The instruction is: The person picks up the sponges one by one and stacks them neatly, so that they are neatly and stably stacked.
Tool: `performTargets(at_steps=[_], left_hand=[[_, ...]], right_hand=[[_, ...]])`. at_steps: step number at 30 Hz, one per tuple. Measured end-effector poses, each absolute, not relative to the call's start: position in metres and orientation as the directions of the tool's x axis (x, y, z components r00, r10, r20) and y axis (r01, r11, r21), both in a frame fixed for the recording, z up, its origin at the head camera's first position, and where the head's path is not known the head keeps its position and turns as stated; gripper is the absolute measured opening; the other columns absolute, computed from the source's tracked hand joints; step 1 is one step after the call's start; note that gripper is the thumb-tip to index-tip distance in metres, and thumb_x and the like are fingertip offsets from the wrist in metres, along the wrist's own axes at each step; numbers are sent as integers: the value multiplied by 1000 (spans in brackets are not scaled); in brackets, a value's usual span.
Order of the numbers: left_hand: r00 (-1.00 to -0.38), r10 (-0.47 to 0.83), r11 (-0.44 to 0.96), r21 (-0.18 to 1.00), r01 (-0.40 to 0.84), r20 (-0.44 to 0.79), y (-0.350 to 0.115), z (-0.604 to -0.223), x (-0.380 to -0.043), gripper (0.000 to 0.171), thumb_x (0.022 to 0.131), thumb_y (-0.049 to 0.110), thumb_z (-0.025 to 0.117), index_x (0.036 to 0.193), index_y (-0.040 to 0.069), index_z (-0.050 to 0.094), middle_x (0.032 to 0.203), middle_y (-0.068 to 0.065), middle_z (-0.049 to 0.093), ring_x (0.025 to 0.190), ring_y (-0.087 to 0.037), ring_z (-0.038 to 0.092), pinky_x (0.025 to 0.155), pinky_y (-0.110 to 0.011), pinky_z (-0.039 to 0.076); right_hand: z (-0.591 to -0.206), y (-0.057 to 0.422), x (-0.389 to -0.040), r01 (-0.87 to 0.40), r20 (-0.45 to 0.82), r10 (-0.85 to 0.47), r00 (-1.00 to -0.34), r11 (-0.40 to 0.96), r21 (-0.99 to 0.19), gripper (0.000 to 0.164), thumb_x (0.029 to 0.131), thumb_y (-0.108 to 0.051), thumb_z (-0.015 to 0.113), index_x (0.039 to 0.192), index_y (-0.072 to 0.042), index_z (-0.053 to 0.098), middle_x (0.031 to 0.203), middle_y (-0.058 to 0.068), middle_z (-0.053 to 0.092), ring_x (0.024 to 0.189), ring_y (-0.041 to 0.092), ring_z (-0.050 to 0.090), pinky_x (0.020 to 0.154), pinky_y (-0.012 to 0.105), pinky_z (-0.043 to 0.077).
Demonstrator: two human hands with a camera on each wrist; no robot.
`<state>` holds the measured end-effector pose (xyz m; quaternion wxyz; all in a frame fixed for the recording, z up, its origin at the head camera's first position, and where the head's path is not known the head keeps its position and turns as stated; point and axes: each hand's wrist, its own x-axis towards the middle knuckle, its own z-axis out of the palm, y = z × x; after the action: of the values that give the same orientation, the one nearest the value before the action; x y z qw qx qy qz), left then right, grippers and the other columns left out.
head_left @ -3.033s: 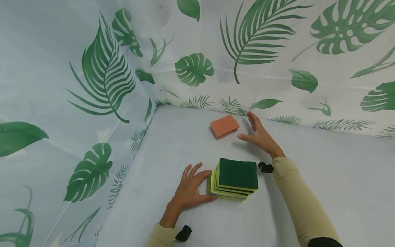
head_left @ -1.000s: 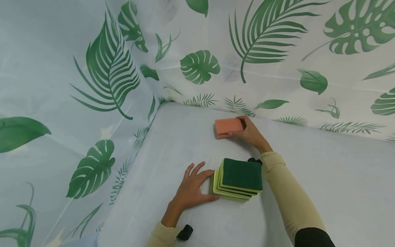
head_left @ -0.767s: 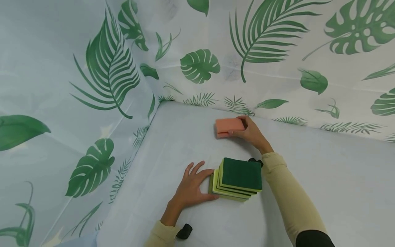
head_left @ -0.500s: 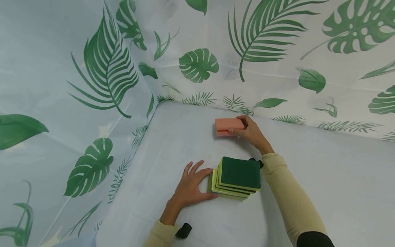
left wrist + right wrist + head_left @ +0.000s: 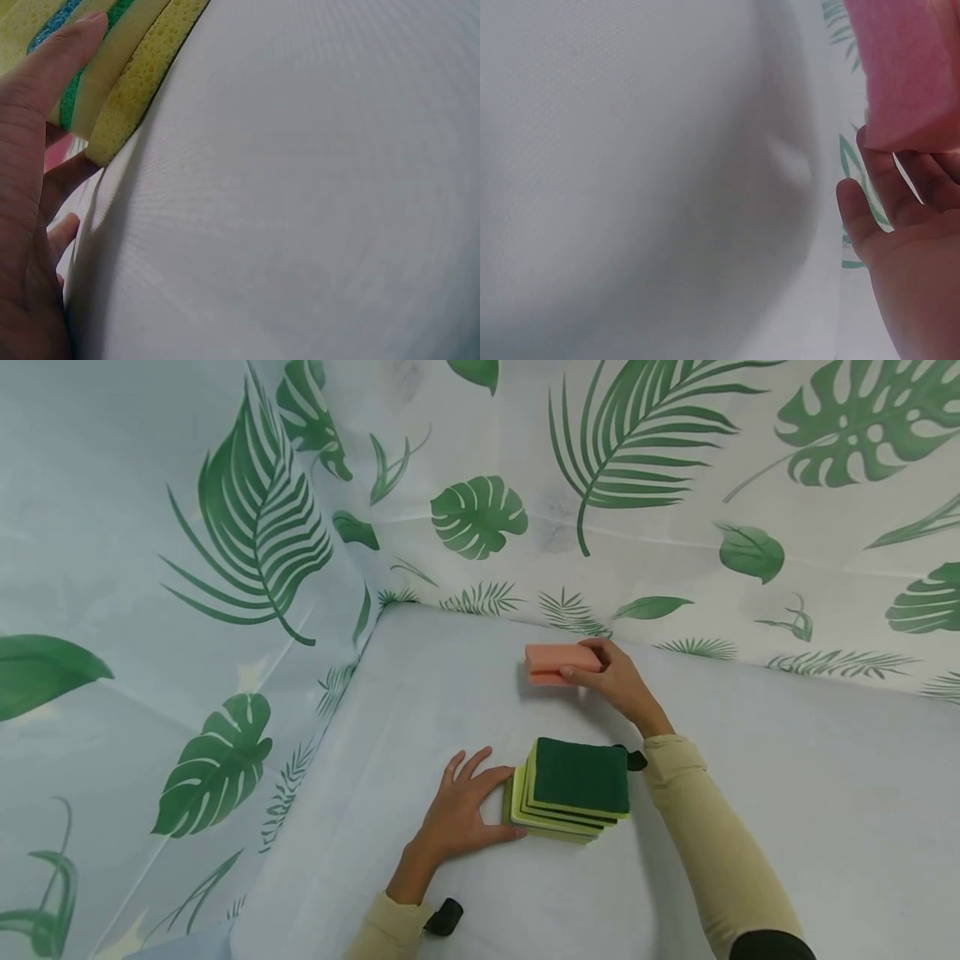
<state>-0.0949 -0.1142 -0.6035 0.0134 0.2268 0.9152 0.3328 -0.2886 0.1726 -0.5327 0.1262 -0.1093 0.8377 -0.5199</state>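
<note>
In the head view, a stack of yellow-and-green scrub sponges (image 5: 581, 777) stands on the white surface, a dark green pad on top. My left hand (image 5: 457, 818) holds its left end low down, thumb and index finger at either side, other fingers spread. The left wrist view shows the thumb (image 5: 56, 64) across the edges of the layered sponges (image 5: 135, 82). Farther back, my right hand (image 5: 618, 681) pinches orange sponges (image 5: 551, 664) at their right end, bending them, with a shadow below. The right wrist view shows their pinkish face (image 5: 911, 75) above the fingers.
A white cloth (image 5: 375, 760) covers the work surface. Leaf-printed sheets rise as a back wall (image 5: 660, 543) and a left wall (image 5: 217, 693), meeting in a corner behind the orange sponges. A black wrist device (image 5: 444, 917) sits at the left cuff.
My right hand, three seconds ago open beside the orange sponges, has taken hold of them; they now look bent and slightly raised. My left hand has stayed at the stack.
</note>
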Motion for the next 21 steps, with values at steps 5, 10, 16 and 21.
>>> performTargets(at_steps=[5, 10, 16, 21], left_hand=[[-895, 424, 673, 613, 414, 138, -114, -604, -95, 81, 86, 67, 79, 152, 28, 56, 152, 10, 60, 159, -22, 27, 130, -56, 9], [-893, 423, 664, 619, 419, 150, -114, -604, -94, 80, 86, 68, 78, 152, 28, 57, 151, 10, 60, 159, -23, 27, 129, -58, 10], [-897, 418, 673, 613, 414, 147, -113, -604, -94, 79, 86, 68, 79, 151, 28, 58, 150, 10, 61, 159, -22, 27, 130, -57, 10], [-901, 414, 678, 618, 399, 128, -112, -605, -94, 79, 85, 66, 80, 151, 28, 57, 151, 11, 60, 160, -20, 25, 130, -53, 7]], right_hand=[[-529, 176, -285, -73, -72, -314, -947, 427, -901, 71, 99, -33, 78, 154, -1, 46, 139, 21, 56, 116, 30, 54, 96, 35, 47], [-528, 181, -282, -100, -45, -309, -950, 437, -894, 71, 99, -34, 78, 154, -2, 46, 138, 20, 57, 113, 29, 54, 90, 31, 49], [-517, 183, -272, -111, -39, -313, -949, 448, -887, 71, 101, -35, 76, 156, -4, 45, 140, 19, 56, 113, 28, 53, 88, 31, 50], [-510, 188, -265, -121, -31, -323, -946, 440, -890, 70, 102, -33, 73, 158, -3, 43, 142, 20, 56, 115, 27, 53, 88, 29, 51]])
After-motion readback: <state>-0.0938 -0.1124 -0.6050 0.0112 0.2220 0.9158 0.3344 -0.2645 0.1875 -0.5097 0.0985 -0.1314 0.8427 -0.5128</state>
